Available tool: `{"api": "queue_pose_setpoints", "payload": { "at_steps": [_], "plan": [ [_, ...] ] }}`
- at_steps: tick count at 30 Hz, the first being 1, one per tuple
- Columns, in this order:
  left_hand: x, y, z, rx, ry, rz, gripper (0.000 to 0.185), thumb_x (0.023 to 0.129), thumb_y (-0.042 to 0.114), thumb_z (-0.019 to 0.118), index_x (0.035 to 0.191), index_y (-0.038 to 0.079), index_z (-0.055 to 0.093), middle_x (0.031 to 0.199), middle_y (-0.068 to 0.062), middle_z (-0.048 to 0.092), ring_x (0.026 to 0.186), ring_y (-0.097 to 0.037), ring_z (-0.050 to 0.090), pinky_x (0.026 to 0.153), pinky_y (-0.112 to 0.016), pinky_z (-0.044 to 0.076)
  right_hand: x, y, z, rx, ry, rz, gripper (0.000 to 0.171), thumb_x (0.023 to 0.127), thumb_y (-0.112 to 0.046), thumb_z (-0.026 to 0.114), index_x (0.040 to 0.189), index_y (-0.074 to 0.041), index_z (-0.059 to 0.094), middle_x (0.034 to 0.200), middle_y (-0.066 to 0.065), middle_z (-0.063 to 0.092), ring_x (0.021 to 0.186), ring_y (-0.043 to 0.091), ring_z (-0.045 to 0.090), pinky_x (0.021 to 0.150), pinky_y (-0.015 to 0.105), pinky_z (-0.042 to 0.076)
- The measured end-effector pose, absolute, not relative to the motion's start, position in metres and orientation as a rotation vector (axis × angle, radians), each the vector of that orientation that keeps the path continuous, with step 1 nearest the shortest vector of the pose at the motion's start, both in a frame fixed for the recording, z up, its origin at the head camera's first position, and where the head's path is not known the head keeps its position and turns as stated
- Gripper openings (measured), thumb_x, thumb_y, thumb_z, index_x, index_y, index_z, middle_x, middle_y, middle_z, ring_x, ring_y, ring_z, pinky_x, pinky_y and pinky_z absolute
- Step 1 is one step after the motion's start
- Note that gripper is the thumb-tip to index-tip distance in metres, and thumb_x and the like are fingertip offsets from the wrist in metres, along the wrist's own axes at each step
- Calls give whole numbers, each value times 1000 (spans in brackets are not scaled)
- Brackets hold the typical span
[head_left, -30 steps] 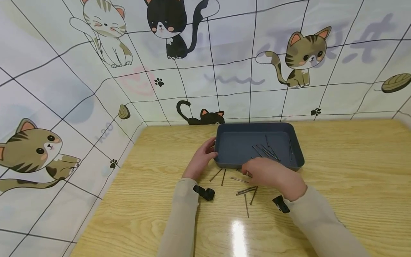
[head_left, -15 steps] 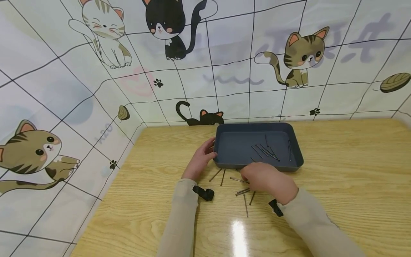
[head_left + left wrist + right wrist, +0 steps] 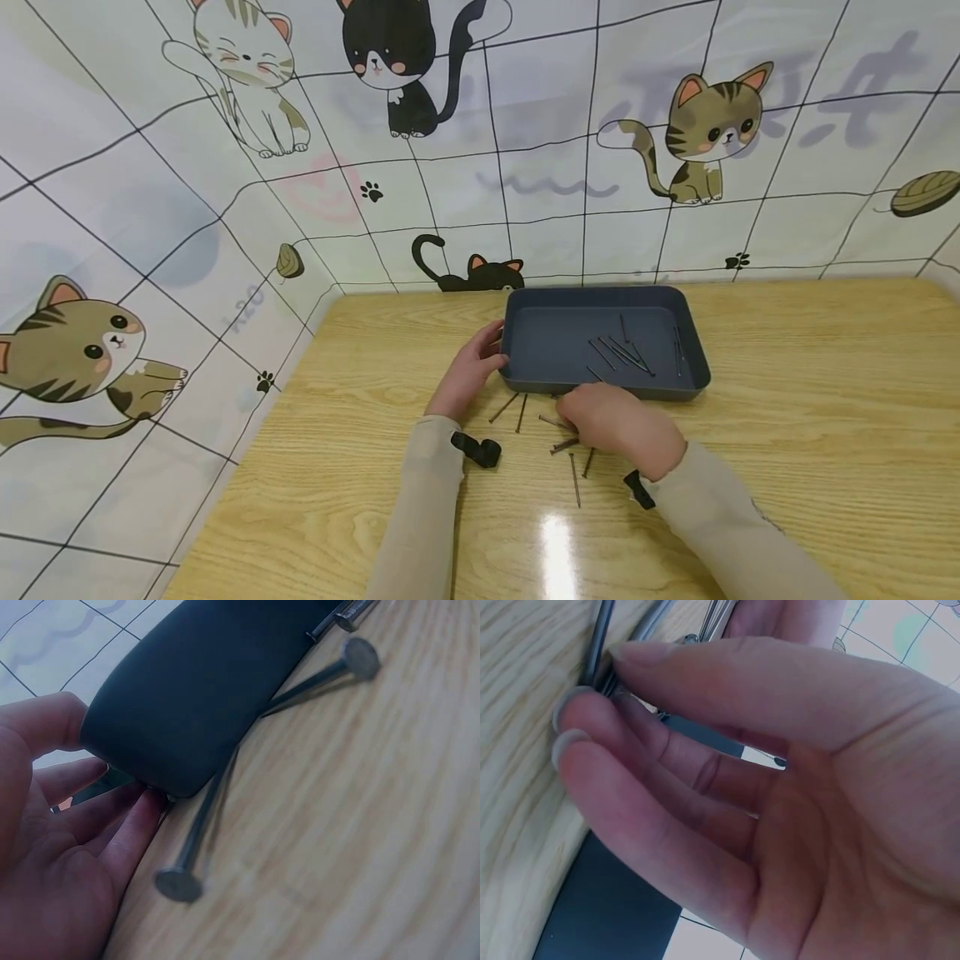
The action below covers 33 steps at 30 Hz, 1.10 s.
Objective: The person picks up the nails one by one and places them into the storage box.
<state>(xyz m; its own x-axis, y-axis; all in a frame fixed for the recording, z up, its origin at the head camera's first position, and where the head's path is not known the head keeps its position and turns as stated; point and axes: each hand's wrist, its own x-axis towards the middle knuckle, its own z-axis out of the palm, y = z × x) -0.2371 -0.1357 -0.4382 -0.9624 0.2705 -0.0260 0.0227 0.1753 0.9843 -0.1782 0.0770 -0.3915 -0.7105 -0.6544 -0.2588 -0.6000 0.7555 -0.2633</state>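
A dark grey tray (image 3: 525, 346) sits on the wooden table, with several nails (image 3: 622, 354) lying inside it. My left hand (image 3: 497, 350) touches the tray's near left corner (image 3: 187, 697), the thumb against the wall and straight fingers (image 3: 127, 817) at its base. Loose nails (image 3: 573, 479) lie on the table in front of the tray, two of them (image 3: 202, 825) right beside that corner. Over these nails, my right hand (image 3: 564, 417) hangs palm down. In the right wrist view its thumb and fingertips (image 3: 570, 705) pinch a small bunch of nails (image 3: 600, 630) against the wood.
The table (image 3: 825, 400) meets cat-patterned walls (image 3: 187, 250) at the left and back. Black wrist-camera mounts (image 3: 480, 452) sit at both sleeves. A bright glare patch (image 3: 558, 537) lies on the wood near me.
My right hand has slid a little left and toward me over the loose nails, gathering them under its fingers. The left hand and the tray have stayed put.
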Motion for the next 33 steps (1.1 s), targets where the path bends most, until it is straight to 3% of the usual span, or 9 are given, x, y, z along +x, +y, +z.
{"api": "queue_pose_setpoints", "payload": {
  "at_steps": [17,24,26,29,33],
  "plan": [
    [-241,-139,-442,317,2237,1857,59,90,4,47,143,11,23,144,-11,26,128,-27,29,99,-41,30,-178,74,-390,-913,2606,-213,24,81,5,58,67,-14,51,62,-1,44,56,16,40,52,34,35],
    [-249,-140,-457,270,2252,1900,58,88,6,51,141,18,29,141,-3,33,125,-19,35,97,-39,33,-180,79,-382,-854,2620,-298,16,81,1,59,90,-11,63,83,-1,57,70,15,51,60,31,43],
    [-251,-140,-461,265,2266,1898,58,88,6,52,140,20,31,139,-1,35,123,-16,37,97,-37,34,-182,81,-381,-855,2630,-326,11,82,-3,60,77,-12,61,71,-4,50,61,12,44,54,28,37],
    [-250,-140,-459,263,2268,1896,59,88,6,52,140,20,30,140,-1,35,123,-16,37,97,-38,34,-183,85,-379,-823,2629,-430,33,81,1,56,58,-17,41,58,-6,25,52,11,22,49,28,21],
    [-241,-138,-445,292,2256,1869,59,88,5,49,142,13,26,142,-9,30,127,-24,32,98,-40,32,-187,93,-374,-848,2641,-497,33,82,0,54,58,-18,38,58,-6,24,53,11,20,50,28,20]
  ]
}}
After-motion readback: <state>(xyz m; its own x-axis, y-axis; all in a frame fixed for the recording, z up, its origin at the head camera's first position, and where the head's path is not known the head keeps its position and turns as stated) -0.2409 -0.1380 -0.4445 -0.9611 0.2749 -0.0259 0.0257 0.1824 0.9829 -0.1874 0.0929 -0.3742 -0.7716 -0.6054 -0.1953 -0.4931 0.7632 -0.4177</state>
